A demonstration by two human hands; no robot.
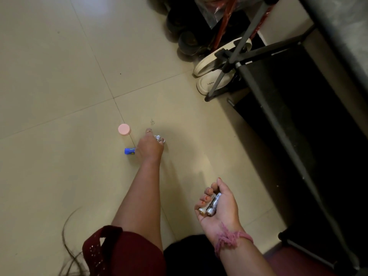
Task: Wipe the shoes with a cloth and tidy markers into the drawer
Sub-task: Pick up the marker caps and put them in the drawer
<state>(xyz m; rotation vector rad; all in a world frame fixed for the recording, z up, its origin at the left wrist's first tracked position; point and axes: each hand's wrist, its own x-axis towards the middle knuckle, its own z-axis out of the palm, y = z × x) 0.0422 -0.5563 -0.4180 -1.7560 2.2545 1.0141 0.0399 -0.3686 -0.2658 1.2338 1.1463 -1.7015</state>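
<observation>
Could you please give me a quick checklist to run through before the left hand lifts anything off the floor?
1. Left hand down at the floor, fingers closed on a small white item: ok; what it is, cannot tell.
2. Right hand securely holding two markers: ok.
3. Blue marker lying beside the left hand, not yet picked up: not ok.
4. Pink-capped container standing upright: ok.
5. Drawer in sight: cannot tell.

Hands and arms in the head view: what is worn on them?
Left hand: a ring on one finger; a dark red sleeve with small pale dots ends above the elbow, forearm bare. Right hand: red-painted nails and a frayed pink thread band tied around the wrist; no sleeve visible.
</observation>
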